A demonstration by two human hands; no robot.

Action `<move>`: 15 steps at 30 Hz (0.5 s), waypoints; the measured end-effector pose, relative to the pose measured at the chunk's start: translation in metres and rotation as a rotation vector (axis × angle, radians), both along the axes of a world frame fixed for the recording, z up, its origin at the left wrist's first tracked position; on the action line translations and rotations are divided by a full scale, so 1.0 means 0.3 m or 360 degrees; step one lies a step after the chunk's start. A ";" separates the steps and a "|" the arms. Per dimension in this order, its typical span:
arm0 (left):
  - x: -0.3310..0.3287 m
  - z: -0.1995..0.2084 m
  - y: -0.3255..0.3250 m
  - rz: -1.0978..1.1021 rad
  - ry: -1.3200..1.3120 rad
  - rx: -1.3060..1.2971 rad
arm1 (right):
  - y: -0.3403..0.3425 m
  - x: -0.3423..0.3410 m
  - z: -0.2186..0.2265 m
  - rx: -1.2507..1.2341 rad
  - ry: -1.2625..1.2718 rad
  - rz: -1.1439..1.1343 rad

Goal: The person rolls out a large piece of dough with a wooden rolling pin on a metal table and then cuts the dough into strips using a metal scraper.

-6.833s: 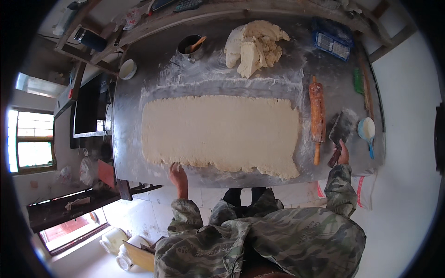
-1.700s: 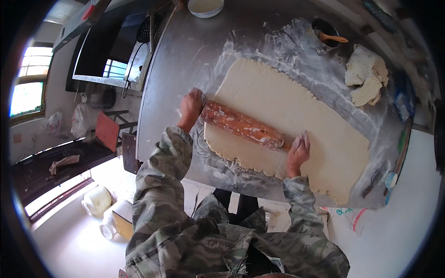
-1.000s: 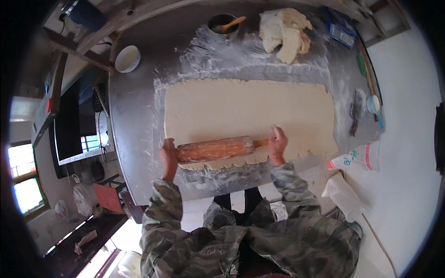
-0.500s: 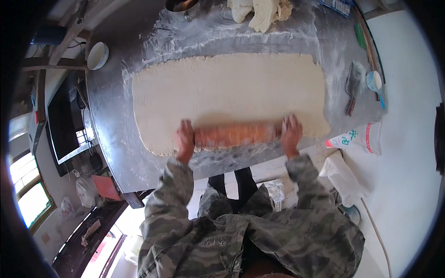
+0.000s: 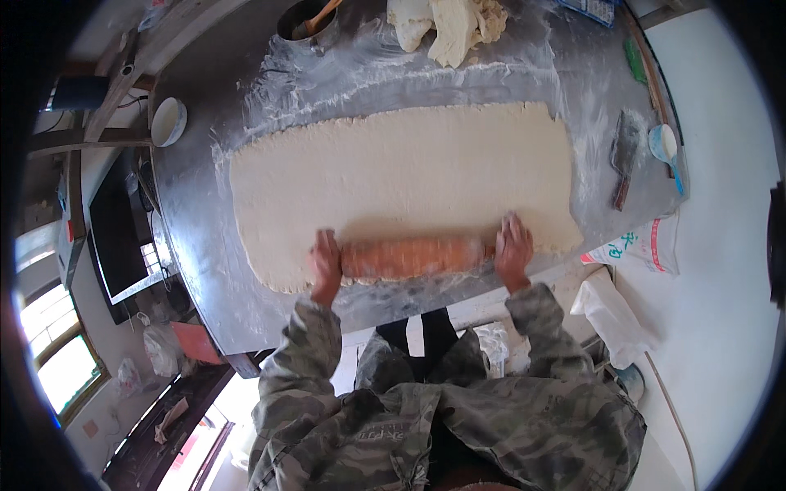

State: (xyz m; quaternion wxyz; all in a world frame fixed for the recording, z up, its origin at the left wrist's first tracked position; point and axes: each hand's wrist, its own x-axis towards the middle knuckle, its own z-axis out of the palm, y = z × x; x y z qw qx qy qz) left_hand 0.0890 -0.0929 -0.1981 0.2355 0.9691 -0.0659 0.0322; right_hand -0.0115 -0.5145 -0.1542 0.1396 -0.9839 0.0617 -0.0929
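A wide sheet of pale dough lies flat on the floured metal table. Across its near edge rests a thick wooden rolling pin, its barrel streaked with flour. My left hand is wrapped round the pin's left handle, and my right hand grips the right handle. The fingers hide most of both handles. Both hands are low over the dough, close to the table's front edge.
At the far side are a lump of dough and a dark pot with a wooden-handled brush. A white bowl stands at the left edge. On the right lie a scraper and a small bowl with a blue spoon.
The view has tilted a little, so the table and its things sit slightly lower in the picture. My hands still hold the rolling pin at the dough's near edge.
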 end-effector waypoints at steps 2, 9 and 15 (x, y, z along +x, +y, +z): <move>0.221 0.047 -0.076 0.0156 0.0110 -0.0062 | -0.044 0.202 -0.022 0.0125 -0.0078 -0.0071; -0.140 0.025 0.019 0.0024 0.0336 -0.0148 | -0.003 -0.090 0.002 -0.0223 0.0041 -0.0014; 0.517 0.100 -0.208 0.0337 0.0138 -0.0165 | -0.111 0.455 -0.033 -0.0133 -0.0274 -0.0183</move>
